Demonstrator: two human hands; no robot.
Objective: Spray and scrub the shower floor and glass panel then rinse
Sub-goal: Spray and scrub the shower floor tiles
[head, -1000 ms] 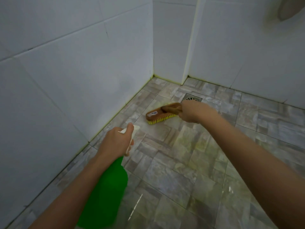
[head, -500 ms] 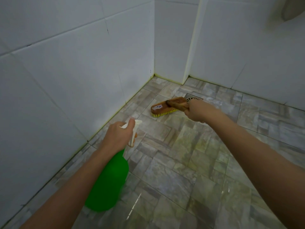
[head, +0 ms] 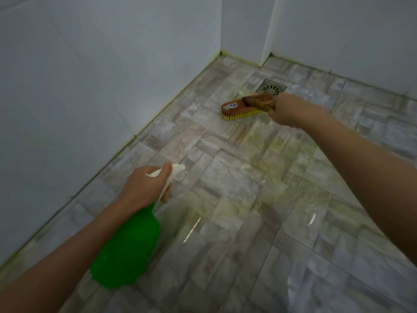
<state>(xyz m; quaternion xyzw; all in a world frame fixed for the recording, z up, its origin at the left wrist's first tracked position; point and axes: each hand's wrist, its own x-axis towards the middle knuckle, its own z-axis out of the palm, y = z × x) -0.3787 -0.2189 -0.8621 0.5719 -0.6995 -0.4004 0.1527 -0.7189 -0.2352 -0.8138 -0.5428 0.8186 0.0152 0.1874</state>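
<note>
Wooden brush [head: 237,107] shifted nearer slotted drain [head: 272,88], right hand [head: 291,110] gripping handle; label illegible. Left hand [head: 144,188] clasps green plastic sprayer [head: 126,251].

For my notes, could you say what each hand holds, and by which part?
Left hand: green spray bottle, by its white trigger head. Right hand: scrub brush, by its wooden handle.

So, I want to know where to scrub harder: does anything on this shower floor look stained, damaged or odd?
Yes. The floor tiles between the scrub brush and the spray bottle carry a yellow-green tinge, patchy against the grey. A similar yellowish line runs along the joint at the foot of the left wall.
</note>
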